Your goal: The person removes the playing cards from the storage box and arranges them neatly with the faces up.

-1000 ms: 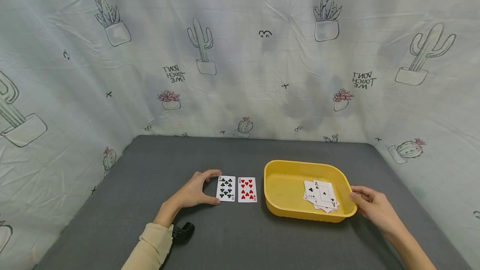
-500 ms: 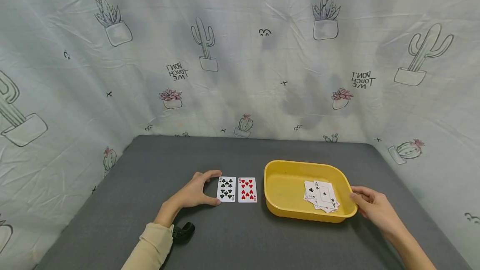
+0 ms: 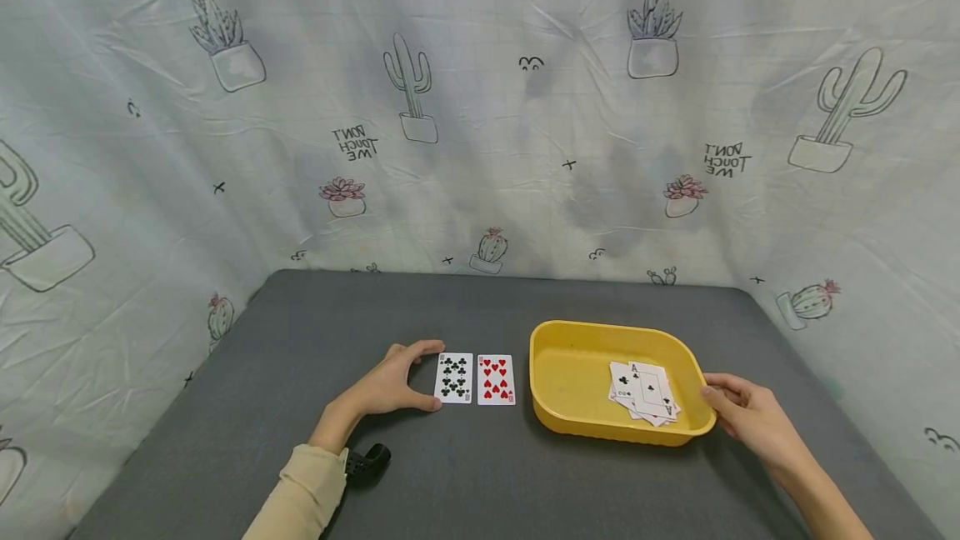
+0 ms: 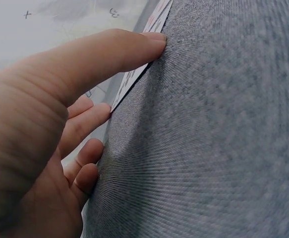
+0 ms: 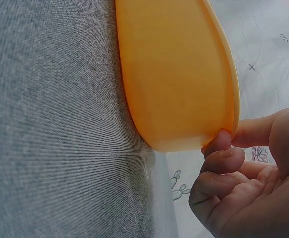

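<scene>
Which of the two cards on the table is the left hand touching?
The black ten of clubs card; the left hand touches its edge, the red nine of hearts card lies beyond.

The left hand rests low with its palm turned to the right, the thumb stretched straight forward and its tip pressed down, the fingers arched loosely behind it. The forearm comes in from the lower left in a beige sleeve. The right hand lies off to the right, its forearm bare, its fingers curled inward and bunched near the thumb.
</scene>
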Motion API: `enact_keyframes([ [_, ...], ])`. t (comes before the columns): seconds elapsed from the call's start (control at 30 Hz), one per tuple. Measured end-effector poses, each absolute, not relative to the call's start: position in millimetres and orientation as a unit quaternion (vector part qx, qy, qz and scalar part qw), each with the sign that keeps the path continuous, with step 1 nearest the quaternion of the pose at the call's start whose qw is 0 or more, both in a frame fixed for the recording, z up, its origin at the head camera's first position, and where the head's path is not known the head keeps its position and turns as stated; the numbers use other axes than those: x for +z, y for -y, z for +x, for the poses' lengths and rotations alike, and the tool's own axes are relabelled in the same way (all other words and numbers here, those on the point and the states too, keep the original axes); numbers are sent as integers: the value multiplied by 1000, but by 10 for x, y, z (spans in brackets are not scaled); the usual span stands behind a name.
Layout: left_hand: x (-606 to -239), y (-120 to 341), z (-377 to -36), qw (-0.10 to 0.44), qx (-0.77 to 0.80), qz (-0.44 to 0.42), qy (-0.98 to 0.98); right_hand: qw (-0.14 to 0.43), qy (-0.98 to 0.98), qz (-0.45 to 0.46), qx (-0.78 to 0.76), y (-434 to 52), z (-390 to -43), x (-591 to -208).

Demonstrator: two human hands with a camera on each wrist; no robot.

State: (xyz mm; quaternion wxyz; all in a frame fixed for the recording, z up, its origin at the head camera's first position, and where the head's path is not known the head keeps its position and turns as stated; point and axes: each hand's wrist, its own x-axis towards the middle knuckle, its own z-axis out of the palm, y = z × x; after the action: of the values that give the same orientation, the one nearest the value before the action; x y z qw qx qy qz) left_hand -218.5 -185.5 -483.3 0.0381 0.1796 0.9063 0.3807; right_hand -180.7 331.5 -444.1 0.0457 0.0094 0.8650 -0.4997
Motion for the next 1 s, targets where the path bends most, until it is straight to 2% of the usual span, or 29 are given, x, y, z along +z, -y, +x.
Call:
enact_keyframes([
  [0.67,-4825,1813,-2221,36,380,186,-905,49,-865,11,-499,-3380,-1852,-4464],
  [0.83,-4684,1717,-2193,-9,370,179,-911,43,-869,4,-494,-3374,-1881,-4447],
  [1.0,-4404,1243,-2105,-67,400,212,-889,37,-865,-6,-500,-3374,-1900,-4459],
])
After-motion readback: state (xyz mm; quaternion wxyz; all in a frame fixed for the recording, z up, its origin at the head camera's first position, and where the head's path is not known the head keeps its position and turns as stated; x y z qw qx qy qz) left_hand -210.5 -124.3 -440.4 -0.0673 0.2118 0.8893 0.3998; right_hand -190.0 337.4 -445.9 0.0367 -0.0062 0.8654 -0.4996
